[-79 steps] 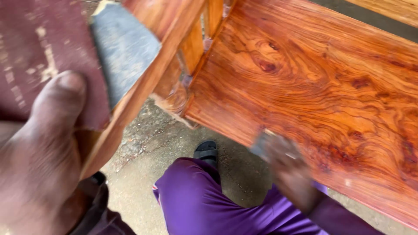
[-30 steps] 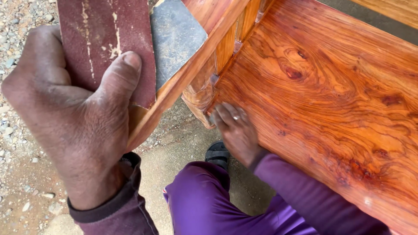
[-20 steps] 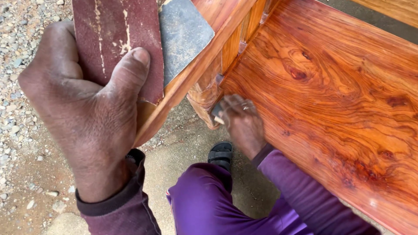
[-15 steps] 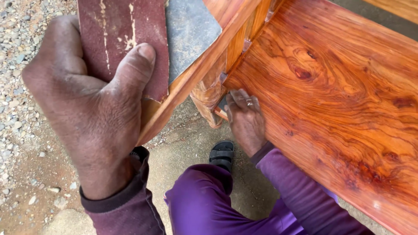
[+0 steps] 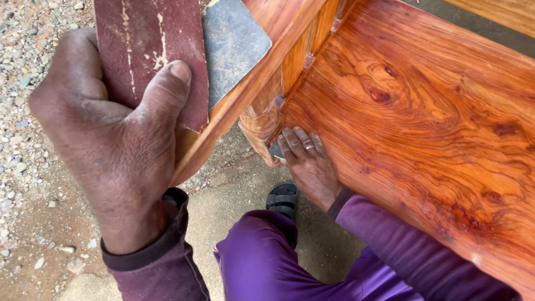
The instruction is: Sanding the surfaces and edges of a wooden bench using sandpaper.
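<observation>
Well, your left hand (image 5: 120, 153) gripped maroon sandpaper (image 5: 150, 53) against the armrest (image 5: 245, 95); your right hand (image 5: 306, 161) pressed a grey scrap into the seat (image 5: 423, 122) corner, looking glossy already.

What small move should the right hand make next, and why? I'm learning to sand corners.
Probably rub the fingertips in short strokes along the joint: the right hand presses a small grey abrasive piece where the seat board meets the carved post.

The dark red sandpaper (image 5: 147, 53) is worn with pale scratches and lies flat on the sloping wood rail (image 5: 245, 95). The shiny orange-brown wood seat (image 5: 423, 128) shows dark knots.
</observation>
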